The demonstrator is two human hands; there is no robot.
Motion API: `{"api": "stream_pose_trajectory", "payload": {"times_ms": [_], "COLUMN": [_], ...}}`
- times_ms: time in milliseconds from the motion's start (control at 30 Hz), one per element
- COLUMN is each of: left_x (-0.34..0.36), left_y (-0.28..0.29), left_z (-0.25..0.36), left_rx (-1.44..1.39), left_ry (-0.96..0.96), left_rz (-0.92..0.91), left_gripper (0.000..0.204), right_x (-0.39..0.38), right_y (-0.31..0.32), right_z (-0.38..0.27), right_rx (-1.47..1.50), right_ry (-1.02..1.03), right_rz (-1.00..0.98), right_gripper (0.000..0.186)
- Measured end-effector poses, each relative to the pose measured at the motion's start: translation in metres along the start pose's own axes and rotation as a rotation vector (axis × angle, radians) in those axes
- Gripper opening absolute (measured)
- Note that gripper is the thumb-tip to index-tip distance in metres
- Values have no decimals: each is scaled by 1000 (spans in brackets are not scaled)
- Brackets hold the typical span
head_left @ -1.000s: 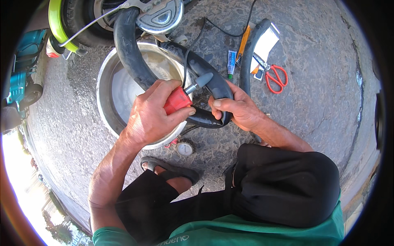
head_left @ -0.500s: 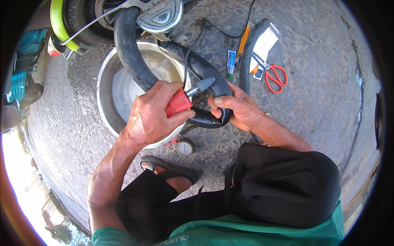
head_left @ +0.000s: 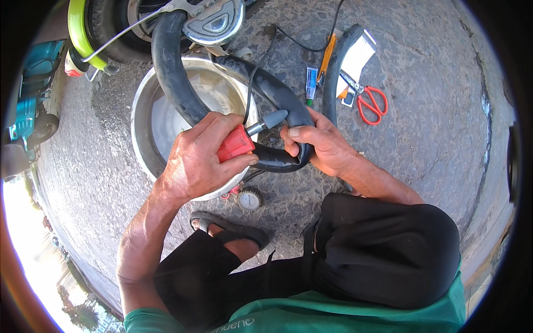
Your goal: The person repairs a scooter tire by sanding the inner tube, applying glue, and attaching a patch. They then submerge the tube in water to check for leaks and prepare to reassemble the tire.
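My left hand is closed around a red power tool with a grey cone-shaped grinding tip pointing right over a black inner tube. My right hand grips that tube where it bends, thumb on top. The tube loops across a wide metal basin of shallow water, its top part by the metal bracket of a wheeled vehicle. Whether the tip touches the rubber is unclear.
Right of the basin lie a glue tube, a yellow tool, a black rubber strip, white paper and red-handled scissors. A round gauge sits near my sandaled foot. A teal vehicle stands far left.
My left hand and the tool have shifted slightly left, and the grinding tip has dropped a little. My right hand has barely moved on the tube.
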State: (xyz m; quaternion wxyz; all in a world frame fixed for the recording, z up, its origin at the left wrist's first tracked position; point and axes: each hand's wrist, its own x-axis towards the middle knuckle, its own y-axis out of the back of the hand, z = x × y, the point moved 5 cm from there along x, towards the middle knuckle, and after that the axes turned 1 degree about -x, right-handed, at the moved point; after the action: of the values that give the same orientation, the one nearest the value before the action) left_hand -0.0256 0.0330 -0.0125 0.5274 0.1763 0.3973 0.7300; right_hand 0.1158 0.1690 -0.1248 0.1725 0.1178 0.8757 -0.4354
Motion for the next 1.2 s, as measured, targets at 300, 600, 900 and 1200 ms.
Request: {"api": "stream_pose_trajectory", "payload": {"times_ms": [300,600,900,1200], "left_x": [0,1,1,3], "left_y": [-1,-2,-3,-6], "left_z": [2,1,1,-2], "left_rx": [13,13,13,-15], "left_ry": [-19,-20,-15,35], "left_rz": [7,10,5,-39], "left_gripper": [58,58,59,66], "right_x": [0,0,1,0], "right_y": [-1,-1,-2,-3], "right_z": [-4,-2,-4,-2], "right_rx": [-44,-98,-156,-228], "right_ry": [12,-14,10,-16], "right_rz": [13,43,30,56], "right_gripper": [28,30,32,42]}}
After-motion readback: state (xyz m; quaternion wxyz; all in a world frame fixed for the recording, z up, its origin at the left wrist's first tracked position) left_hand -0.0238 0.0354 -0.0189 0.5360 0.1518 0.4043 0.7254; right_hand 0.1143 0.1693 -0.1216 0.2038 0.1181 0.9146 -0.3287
